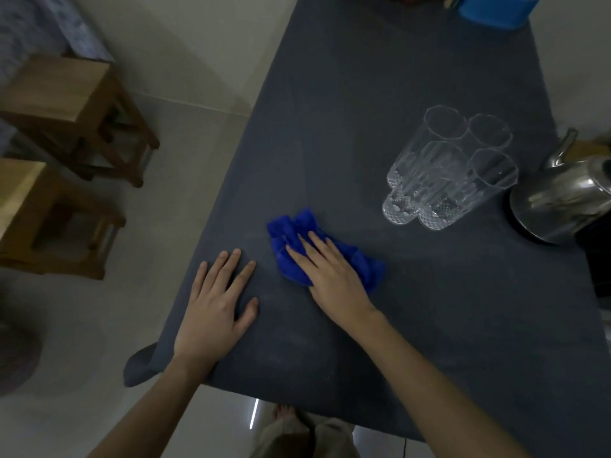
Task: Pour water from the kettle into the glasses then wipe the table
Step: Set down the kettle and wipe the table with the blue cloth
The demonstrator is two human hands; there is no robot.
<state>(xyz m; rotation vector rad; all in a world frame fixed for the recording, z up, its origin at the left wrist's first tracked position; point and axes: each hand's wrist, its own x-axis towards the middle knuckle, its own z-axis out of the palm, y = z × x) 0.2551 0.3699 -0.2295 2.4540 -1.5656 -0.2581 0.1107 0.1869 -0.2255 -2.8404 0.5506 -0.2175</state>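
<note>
A crumpled blue cloth [291, 231] lies on the dark grey table [363, 94], near its front left. My right hand [330, 271] presses flat on the cloth with straight fingers. My left hand [215, 302] rests flat on the bare table to the left of the cloth, fingers spread. Several clear tall glasses [449, 170] stand grouped to the right of the cloth. A steel kettle [562, 200] stands at the table's right edge, beside the glasses, its spout pointing away from me.
A blue container [496, 9] sits at the table's far end. Two wooden stools [76, 104] stand on the pale floor to the left. My feet and trouser legs [297, 431] show below the table's front edge.
</note>
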